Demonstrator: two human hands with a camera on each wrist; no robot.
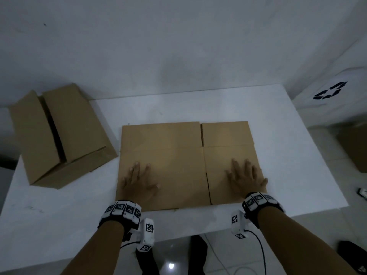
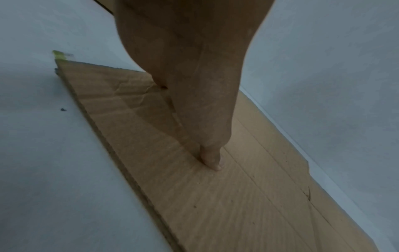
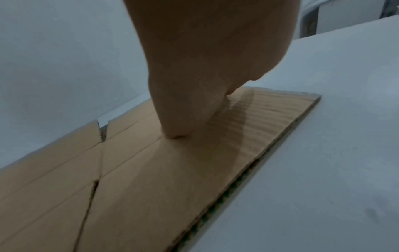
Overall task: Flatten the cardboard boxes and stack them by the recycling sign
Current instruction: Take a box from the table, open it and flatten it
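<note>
A flattened brown cardboard box (image 1: 178, 155) lies on the white table (image 1: 288, 155) in front of me. My left hand (image 1: 139, 181) presses flat on its near left part, fingers spread and straight. My right hand (image 1: 246, 177) presses flat on its near right panel, beside the slit between the flaps. In the left wrist view the left hand (image 2: 194, 102) bears on the cardboard (image 2: 237, 204) with a fingertip down. In the right wrist view the right hand (image 3: 194, 85) pushes on the sheet (image 3: 151, 187) near its right edge. A still-assembled box (image 1: 59, 135) stands at the table's left, its top flaps slightly apart.
A white surface with a dark recycling sign (image 1: 329, 91) sits at the far right beyond the table. Another piece of cardboard (image 1: 355, 147) lies on the floor at the right edge. Cables and dark shoes show below the table's near edge.
</note>
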